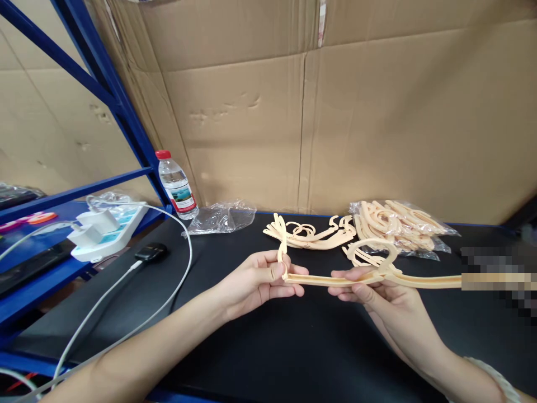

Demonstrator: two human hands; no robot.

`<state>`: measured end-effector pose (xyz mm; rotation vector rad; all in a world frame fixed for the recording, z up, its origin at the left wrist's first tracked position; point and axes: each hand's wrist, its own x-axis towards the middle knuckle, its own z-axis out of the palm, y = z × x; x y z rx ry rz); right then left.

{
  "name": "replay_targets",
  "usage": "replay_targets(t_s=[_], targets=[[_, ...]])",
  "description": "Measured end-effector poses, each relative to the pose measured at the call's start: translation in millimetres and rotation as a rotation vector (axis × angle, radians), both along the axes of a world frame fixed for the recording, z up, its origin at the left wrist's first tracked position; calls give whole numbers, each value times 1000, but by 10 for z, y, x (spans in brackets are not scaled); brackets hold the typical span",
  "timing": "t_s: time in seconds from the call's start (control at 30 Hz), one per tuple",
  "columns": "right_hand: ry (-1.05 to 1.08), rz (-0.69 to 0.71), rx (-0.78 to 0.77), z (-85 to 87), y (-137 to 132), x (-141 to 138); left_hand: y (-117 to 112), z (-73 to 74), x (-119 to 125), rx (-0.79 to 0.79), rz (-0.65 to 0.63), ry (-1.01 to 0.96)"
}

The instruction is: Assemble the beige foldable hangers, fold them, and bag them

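A cream plastic clothes hanger (319,280) is held up level above the black table. My right hand (388,299) is closed around its bar, just below the round hook. At the bar's left end, my left hand (262,280) pinches a short curved cream piece (282,252) that rises from the tip. Whether this piece is joined to the bar or only touches it, I cannot tell. Behind my hands lies a loose pile of cream hanger parts (327,240). The hanger's right end runs into a blurred patch.
Clear bags of cream hanger parts (394,226) lie at the back right. A water bottle (176,184) stands at the back left beside an empty plastic bag (222,217). A white cable (191,252) loops across the left side near a power strip (109,240). Cardboard (251,129) walls the back.
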<state>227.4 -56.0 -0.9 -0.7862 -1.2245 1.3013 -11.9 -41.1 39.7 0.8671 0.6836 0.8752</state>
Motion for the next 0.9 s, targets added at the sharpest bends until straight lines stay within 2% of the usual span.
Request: replay_targets(t_s=[0.3,0.63,0.9], targets=[[-27,-22,26,1,-4,-30,-34,-9,54,21,118,8],[7,-79,-10,-29,-35,-93,-131,-94,192,133,361,48],[55,-104,-9,-31,-31,-133,-176,-100,237,171,428,49]])
